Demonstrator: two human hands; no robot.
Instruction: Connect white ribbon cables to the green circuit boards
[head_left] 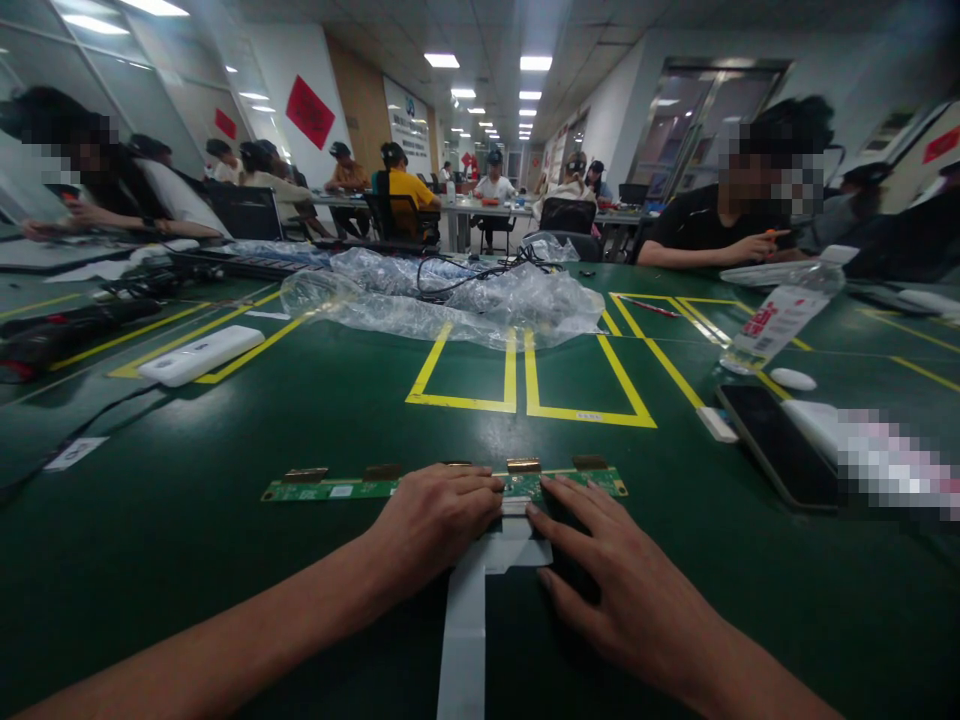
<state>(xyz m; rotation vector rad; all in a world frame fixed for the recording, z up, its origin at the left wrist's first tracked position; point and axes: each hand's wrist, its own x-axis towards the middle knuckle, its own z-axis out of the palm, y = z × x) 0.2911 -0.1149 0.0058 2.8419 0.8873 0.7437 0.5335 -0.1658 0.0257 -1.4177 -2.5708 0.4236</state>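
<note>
A long, narrow green circuit board (341, 490) lies across the table in front of me, with several brown-gold tabs (523, 465) along its far edge. My left hand (442, 510) rests over the board's middle, fingers bent and held together on it; its thumb is hidden. To the right, my right hand (611, 540) has its fingers apart, the tips touching the board and the white connector end of a flat ribbon cable (463, 640). This cable meets the board between both hands, folds over, and runs toward me out of the picture.
Crumpled clear plastic (450, 295) with black cables lies beyond yellow tape outlines (585, 412). A white power strip (202, 355) is at left. At right are a bottle (784, 315), a phone (776, 445) and a small white block (718, 424). Other people sit around the tables.
</note>
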